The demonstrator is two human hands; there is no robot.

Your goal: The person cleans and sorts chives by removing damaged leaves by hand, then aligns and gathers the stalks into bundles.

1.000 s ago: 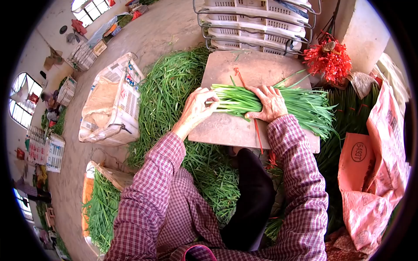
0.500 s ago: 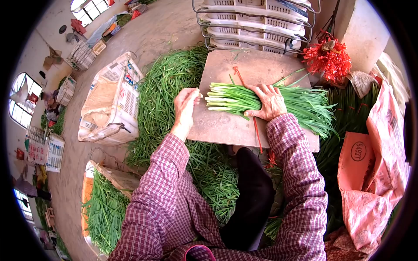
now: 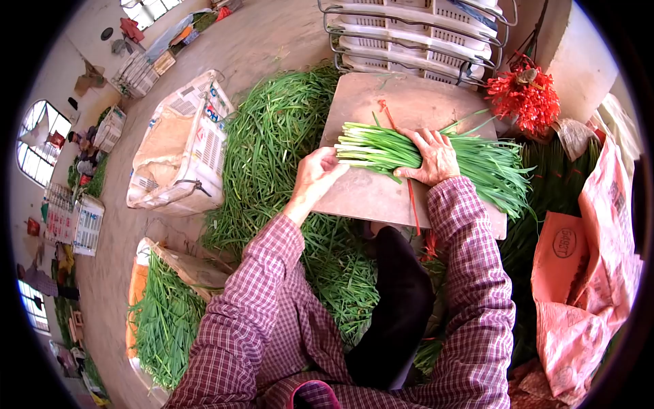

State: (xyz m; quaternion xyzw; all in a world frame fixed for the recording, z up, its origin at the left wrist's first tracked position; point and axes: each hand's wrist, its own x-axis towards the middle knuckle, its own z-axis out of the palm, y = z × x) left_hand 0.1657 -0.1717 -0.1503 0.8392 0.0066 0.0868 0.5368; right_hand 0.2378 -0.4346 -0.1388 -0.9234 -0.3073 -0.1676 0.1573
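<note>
A bunch of garlic chives (image 3: pixel 375 144) lies across a board (image 3: pixel 354 194), white stem ends to the left and green leaves fanned to the right. My right hand (image 3: pixel 436 158) grips the bunch from above around its middle, thumb on the near side. At the left end, my left hand (image 3: pixel 317 177) has its fingers drawn together against the white stem tips; its palm side is partly hidden. A red tie strip (image 3: pixel 413 204) runs under the bunch, showing beyond its near and far sides.
Loose chives (image 3: pixel 272 129) are heaped left of the board. A white crate (image 3: pixel 211 157) stands beyond them. Stacked white baskets (image 3: pixel 415 34) rise behind the board, with red ties (image 3: pixel 521 99) hanging at right. A pink sack (image 3: pixel 599 252) is at far right.
My left hand has moved right, from beside the board's left edge to the stem ends. My right hand stays on the bunch. The whole view has shifted slightly.
</note>
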